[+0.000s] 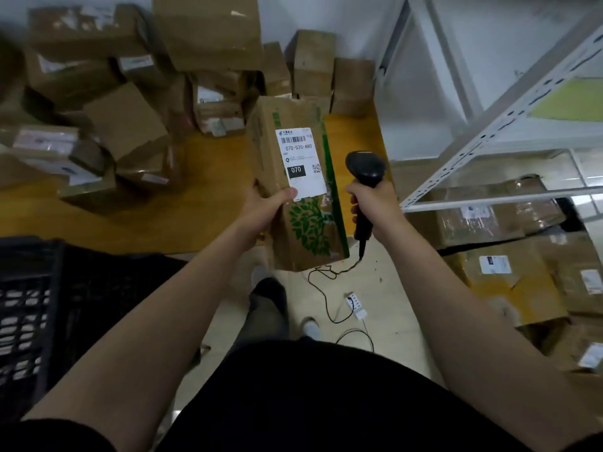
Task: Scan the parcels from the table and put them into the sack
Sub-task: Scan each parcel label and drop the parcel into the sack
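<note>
Left grip [266, 210]: closed on the lower left edge of the parcel, with the thumb lying across the front face and touching the bottom corner of the label.
Right grip [375, 203]: fingers wrapped round the scanner's handle.
Parcel [310, 233]: a tall carton with a green leaf print. It is held clear of the counter between the two grips, tilted, with its labelled face turned up.
Label [301, 161]: white, just above the left grip's thumb. The barcode runs along the top edge, the part farthest from that grip.
Scanner [365, 168]: black. The head rises above the right grip, just right of the parcel and level with the label. No beam shows on the barcode.
Cable [329, 288]: drops from the handle below the right grip to the floor.
Counter [212, 177]: yellow top, beyond the left grip.
Pile [127, 125]: unsorted brown cartons on the counter, well beyond and left of the left grip.
Crate [26, 305]: black lattice, below and left of the left grip.
Sack: not in view.
Step in hand: judged to be the scan of the held parcel, with label and scanner brought side by side.
Next move: the scanner head probably has to turn left toward the barcode while the left grip holds the label steady and clear of the thumb. The parcel then goes to the sack, whose place cannot be told.
</note>
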